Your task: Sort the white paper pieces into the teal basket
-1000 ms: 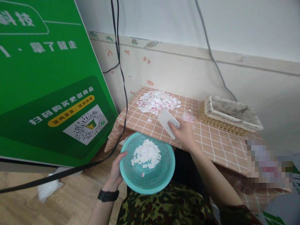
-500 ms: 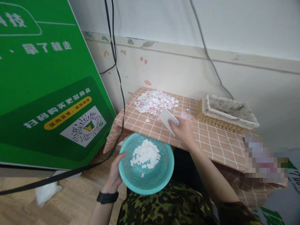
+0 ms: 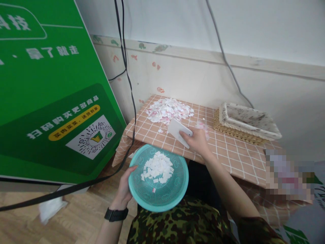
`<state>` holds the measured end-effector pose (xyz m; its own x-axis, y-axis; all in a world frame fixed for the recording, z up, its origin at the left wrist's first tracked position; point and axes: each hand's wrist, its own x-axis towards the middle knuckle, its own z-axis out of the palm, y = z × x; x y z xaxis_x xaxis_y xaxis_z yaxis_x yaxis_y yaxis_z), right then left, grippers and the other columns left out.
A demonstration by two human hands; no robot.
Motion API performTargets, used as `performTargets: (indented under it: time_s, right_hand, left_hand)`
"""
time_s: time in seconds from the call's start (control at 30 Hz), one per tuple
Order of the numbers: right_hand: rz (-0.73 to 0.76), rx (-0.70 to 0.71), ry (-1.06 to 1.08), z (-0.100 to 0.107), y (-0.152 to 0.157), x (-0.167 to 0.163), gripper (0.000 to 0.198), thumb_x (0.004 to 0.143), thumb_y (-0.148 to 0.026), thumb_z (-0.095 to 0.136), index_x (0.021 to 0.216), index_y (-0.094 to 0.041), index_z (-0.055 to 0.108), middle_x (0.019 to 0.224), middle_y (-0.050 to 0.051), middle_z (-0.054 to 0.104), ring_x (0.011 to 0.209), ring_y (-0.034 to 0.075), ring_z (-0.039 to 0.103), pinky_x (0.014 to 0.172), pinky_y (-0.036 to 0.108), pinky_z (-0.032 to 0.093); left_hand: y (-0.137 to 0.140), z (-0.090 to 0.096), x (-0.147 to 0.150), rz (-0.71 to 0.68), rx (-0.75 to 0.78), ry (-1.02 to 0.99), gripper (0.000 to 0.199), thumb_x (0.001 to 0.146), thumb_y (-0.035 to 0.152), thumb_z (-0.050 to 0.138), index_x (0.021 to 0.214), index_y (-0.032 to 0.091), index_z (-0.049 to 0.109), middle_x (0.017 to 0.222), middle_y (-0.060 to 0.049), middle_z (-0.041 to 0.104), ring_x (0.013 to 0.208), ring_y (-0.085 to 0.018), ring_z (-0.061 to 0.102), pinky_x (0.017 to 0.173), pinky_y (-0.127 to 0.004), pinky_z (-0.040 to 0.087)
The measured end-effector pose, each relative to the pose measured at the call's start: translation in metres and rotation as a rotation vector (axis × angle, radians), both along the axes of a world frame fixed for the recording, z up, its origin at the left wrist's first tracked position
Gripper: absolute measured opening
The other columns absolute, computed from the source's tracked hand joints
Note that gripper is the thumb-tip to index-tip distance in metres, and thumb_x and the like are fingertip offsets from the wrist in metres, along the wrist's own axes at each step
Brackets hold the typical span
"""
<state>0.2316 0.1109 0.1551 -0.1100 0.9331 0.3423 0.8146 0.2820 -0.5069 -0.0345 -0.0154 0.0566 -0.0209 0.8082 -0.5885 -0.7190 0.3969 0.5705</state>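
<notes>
My left hand (image 3: 125, 185) grips the left rim of a round turquoise plastic sieve basket (image 3: 175, 193), thumb over the edge. White paper scraps (image 3: 158, 167) lie in its middle, with one small red-and-white bit lower down. My right hand (image 3: 197, 139) is closed on a flat white scraper (image 3: 178, 130) with a small hole near one corner. The scraper is tilted over the table's front part, between the basket and a heap of white and pinkish paper scraps (image 3: 169, 110). Whether its edge touches the cloth I cannot tell.
A brown checked cloth (image 3: 236, 159) covers the table. A cloth-lined wicker basket (image 3: 246, 123) stands at the right, by the wall. Pinkish scraps (image 3: 203, 128) lie beside my right hand. Black cables (image 3: 130, 84) hang before a green panel (image 3: 50, 78) at the left.
My right hand has turned the scraper, so its far end has swung left and its broad face shows more. My left hand and the sieve basket have hardly moved.
</notes>
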Motion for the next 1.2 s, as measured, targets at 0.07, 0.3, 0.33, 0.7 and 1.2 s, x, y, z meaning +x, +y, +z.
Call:
performTargets:
  time_s: [0.07, 0.3, 0.33, 0.7, 1.2]
  right_hand:
    - [0.011, -0.005, 0.013, 0.001, -0.001, -0.002, 0.031, 0.082, -0.039, 0.048, 0.063, -0.017, 0.059, 0.054, 0.002, 0.057, 0.047, 0.012, 0.047, 0.047, 0.025, 0.025]
    - [0.090, -0.082, 0.051, 0.000, -0.004, -0.005, 0.029, 0.082, -0.038, 0.049, 0.070, -0.017, 0.064, 0.058, 0.002, 0.060, 0.050, 0.012, 0.050, 0.047, 0.024, 0.027]
    - [0.087, -0.077, 0.060, 0.000, -0.005, -0.005, 0.029, 0.082, -0.039, 0.049, 0.071, -0.017, 0.064, 0.059, 0.002, 0.061, 0.050, 0.013, 0.050, 0.047, 0.024, 0.027]
    - [0.087, -0.076, 0.068, -0.001, -0.009, -0.010, 0.029, 0.082, -0.038, 0.050, 0.075, -0.016, 0.067, 0.062, 0.003, 0.064, 0.051, 0.013, 0.051, 0.048, 0.024, 0.028]
    - [0.065, -0.007, -0.036, 0.006, 0.009, -0.016, 0.028, 0.081, -0.036, 0.050, 0.069, -0.015, 0.065, 0.057, 0.004, 0.062, 0.051, 0.014, 0.052, 0.049, 0.025, 0.029]
  left_hand:
    - [0.000, 0.000, -0.001, -0.013, -0.003, -0.003, 0.015, 0.072, 0.017, 0.061, 0.083, 0.009, 0.068, 0.066, -0.008, 0.071, 0.058, -0.021, 0.066, 0.061, -0.033, 0.053]
    - [0.000, -0.003, -0.003, -0.028, -0.011, -0.013, 0.018, 0.072, 0.019, 0.061, 0.085, 0.009, 0.068, 0.070, -0.010, 0.072, 0.062, -0.023, 0.067, 0.063, -0.036, 0.054]
    - [0.000, -0.004, -0.004, -0.026, -0.012, -0.013, 0.018, 0.072, 0.019, 0.061, 0.085, 0.009, 0.068, 0.070, -0.010, 0.072, 0.061, -0.023, 0.066, 0.063, -0.035, 0.054]
    - [0.007, -0.004, -0.017, 0.027, 0.026, 0.001, 0.017, 0.071, 0.018, 0.063, 0.084, 0.009, 0.068, 0.072, -0.008, 0.073, 0.063, -0.022, 0.067, 0.062, -0.032, 0.053]
    - [0.010, -0.010, -0.018, 0.028, 0.037, 0.013, 0.015, 0.071, 0.020, 0.063, 0.081, 0.010, 0.069, 0.071, -0.008, 0.073, 0.062, -0.022, 0.067, 0.062, -0.033, 0.054]
